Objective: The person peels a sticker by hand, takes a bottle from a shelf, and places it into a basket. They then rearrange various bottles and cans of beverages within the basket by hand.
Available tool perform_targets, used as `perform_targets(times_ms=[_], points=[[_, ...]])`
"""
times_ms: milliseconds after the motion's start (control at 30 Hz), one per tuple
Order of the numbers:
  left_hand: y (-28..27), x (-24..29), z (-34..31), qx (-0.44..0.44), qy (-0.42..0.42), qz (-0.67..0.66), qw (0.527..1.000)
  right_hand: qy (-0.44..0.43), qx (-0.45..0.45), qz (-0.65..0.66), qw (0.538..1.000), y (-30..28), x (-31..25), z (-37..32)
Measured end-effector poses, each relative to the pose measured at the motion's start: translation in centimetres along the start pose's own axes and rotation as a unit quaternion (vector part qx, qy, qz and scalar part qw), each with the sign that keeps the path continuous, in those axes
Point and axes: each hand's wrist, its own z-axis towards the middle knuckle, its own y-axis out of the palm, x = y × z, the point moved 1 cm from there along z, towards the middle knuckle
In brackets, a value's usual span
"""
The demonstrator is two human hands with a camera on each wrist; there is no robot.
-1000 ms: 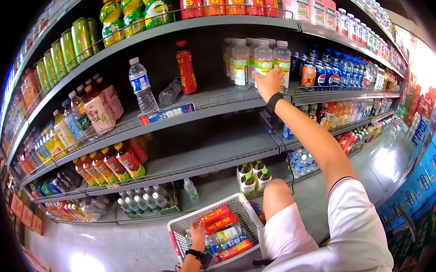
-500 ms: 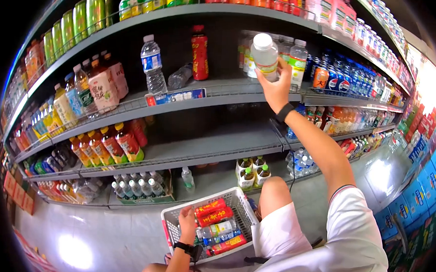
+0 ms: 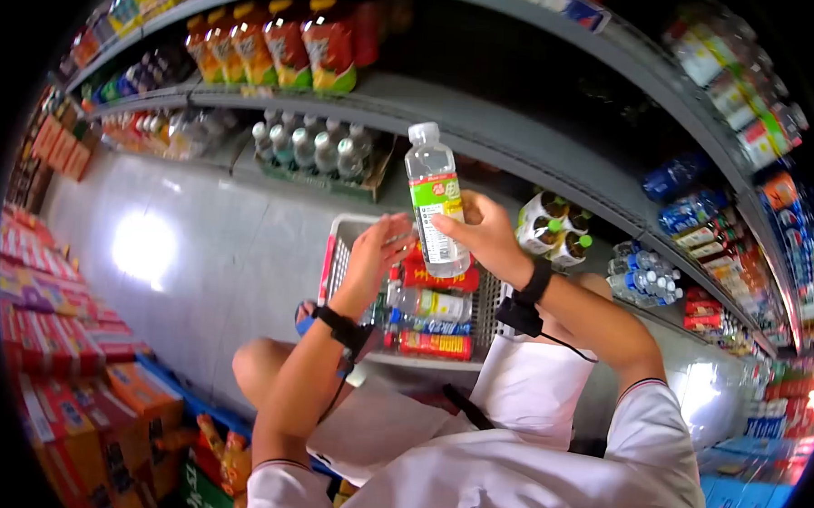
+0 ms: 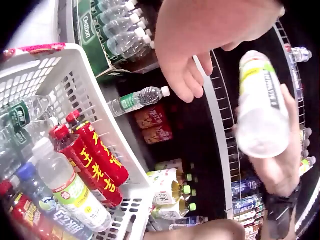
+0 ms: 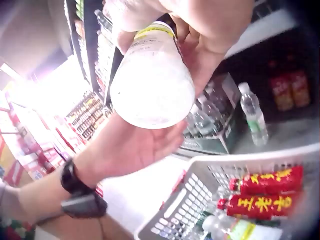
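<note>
The right hand [image 3: 491, 239] grips a clear, green-labelled plastic bottle [image 3: 437, 201] above a white plastic basket [image 3: 341, 249]; the left hand [image 3: 369, 260], open, seems just short of touching it.

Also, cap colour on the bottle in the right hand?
White. The cap shows best in the head view, atop the clear bottle in the right hand.

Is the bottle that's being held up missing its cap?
No, a pale cap sits on top of the bottle that the right hand grips.
</note>
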Motion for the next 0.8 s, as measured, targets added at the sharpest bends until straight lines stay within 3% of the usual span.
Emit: perform_targets(times_ms=[133,300,400,633,800], points=[[0.0,-0.6,-0.2,0.008,-0.058,0.025,0.998,0.097,-0.026,-0.018,0.995,1.0,7.7,-0.2],[-0.9,-3.8,-0.4,0.063,-0.125,0.1,0.985,0.116,-0.038,-0.043,0.992,1.7,13.5,-1.5],[-1.1,-4.2,-0.6,0.064,-0.121,0.07,0.988,0.128,-0.046,-0.002,0.991,2.2,13.8,-1.5],[-0.8,-4.2,-0.3,0.086,-0.121,0.082,0.986,0.085,-0.017,-0.058,0.995,2.0,13.5,-2.0],[-0.8,-3.7,-0.3,0.043,-0.093,0.092,0.99,0.143,0.001,0.007,0.99,1.7,11.4,-2.3]])
